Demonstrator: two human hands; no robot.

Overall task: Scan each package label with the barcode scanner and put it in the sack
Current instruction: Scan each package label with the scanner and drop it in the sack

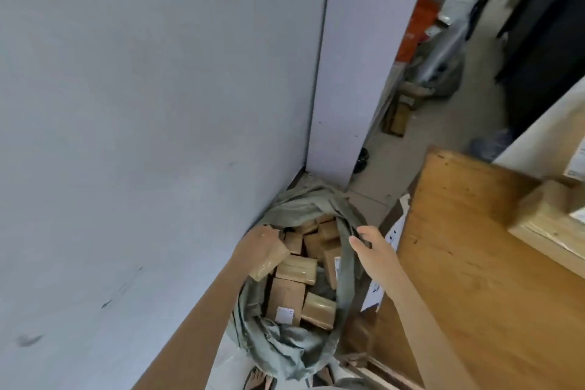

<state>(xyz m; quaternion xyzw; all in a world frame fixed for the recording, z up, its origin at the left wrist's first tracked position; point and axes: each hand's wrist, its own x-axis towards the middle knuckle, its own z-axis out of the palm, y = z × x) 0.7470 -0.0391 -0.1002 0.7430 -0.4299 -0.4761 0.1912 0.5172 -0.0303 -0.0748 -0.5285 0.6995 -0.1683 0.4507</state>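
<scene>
A grey-green sack (pixel 285 348) stands open on the floor against the wall, holding several brown taped packages (pixel 286 294), some with white labels. My left hand (pixel 258 248) grips a brown package (pixel 269 263) over the sack's left rim. My right hand (pixel 372 247) reaches to the sack's right rim, fingers around the cloth edge. No barcode scanner is in view.
A white wall (pixel 142 104) runs along the left. A wooden table (pixel 474 279) stands to the right with a brown box (pixel 550 218) on it. Cardboard and white sheets (pixel 392 241) lean between table and sack. Clutter fills the aisle (pixel 437 79) behind. My sandalled feet (pixel 259 380) are below.
</scene>
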